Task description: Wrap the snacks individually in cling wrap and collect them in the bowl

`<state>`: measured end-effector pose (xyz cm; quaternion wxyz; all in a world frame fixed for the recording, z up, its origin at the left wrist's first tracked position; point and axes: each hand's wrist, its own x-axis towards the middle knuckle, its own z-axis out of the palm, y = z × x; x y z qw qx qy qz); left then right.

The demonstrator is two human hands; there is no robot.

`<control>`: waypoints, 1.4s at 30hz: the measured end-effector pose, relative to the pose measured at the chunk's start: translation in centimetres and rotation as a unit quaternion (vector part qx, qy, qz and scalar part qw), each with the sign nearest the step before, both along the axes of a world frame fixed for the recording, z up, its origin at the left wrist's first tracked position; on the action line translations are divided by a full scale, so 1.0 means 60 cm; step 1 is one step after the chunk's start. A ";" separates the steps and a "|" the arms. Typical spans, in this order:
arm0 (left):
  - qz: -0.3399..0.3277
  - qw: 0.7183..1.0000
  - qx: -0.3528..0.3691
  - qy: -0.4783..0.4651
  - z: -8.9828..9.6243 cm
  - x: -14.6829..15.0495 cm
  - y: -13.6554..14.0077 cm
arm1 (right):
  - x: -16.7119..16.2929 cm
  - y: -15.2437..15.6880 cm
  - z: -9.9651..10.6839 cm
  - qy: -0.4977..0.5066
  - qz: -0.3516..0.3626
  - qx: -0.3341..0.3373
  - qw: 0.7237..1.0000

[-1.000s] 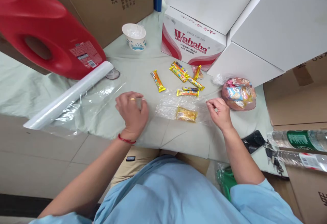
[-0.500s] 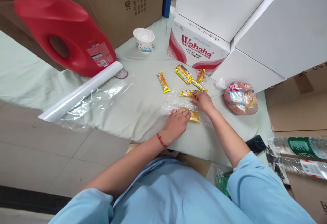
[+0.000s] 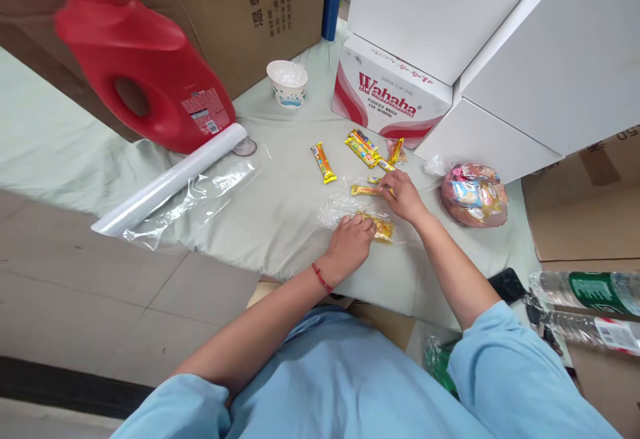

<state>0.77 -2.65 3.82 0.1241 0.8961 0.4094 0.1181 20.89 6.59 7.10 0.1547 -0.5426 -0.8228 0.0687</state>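
Observation:
My left hand point(image 3: 351, 242), with a red bracelet at the wrist, curls its fingers over yellow snack packets point(image 3: 384, 230) lying on crumpled clear plastic film point(image 3: 334, 212). Just beyond it, the fingertips of my right hand point(image 3: 404, 197) pinch the right end of a small yellow snack bar point(image 3: 364, 190), turned to show its narrow or back side. Part of another yellow wrapper point(image 3: 374, 179) peeks out behind that bar. Farther back lie several more wrapped bars point(image 3: 363, 151), and one single bar point(image 3: 324, 163) rests to the left.
A roll of clear film point(image 3: 170, 179) lies left beside a red jug point(image 3: 150, 72). A paper cup point(image 3: 289, 85) stands behind. Wahaha carton point(image 3: 390, 95) and white boxes point(image 3: 540, 59) rise at the back right. A wrapped snack bundle point(image 3: 474, 195) and plastic bottles point(image 3: 595, 291) are right.
My right hand has tilted the snack bar, so a different side of it shows, and another yellow wrapper appears behind. My left hand stays on the packets. The view has shifted slightly.

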 end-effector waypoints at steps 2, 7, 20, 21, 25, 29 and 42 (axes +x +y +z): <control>0.003 1.000 0.003 -0.010 -0.002 -0.001 -0.002 | -0.009 -0.040 0.025 -0.060 0.043 0.000 0.997; 0.025 0.999 -0.012 -0.039 -0.011 -0.007 -0.004 | -0.024 -0.138 0.040 -0.209 0.119 -0.070 0.968; 0.375 0.861 -0.080 -0.334 -0.032 -0.118 0.042 | -0.030 -0.180 -0.029 -0.088 0.070 -0.137 0.984; 0.407 0.854 -0.076 -0.316 -0.029 -0.122 0.044 | -0.030 -0.181 -0.030 -0.080 0.071 -0.140 0.984; 0.419 0.863 -0.100 -0.263 -0.027 -0.103 0.041 | -0.028 -0.184 -0.038 -0.050 0.063 -0.143 0.986; 0.392 0.889 -0.108 -0.209 -0.027 -0.068 0.031 | -0.027 -0.186 -0.044 -0.033 0.064 -0.146 0.987; 0.104 0.978 -0.041 -0.174 -0.001 0.040 -0.042 | -0.010 -0.225 -0.053 0.156 0.084 -0.116 0.977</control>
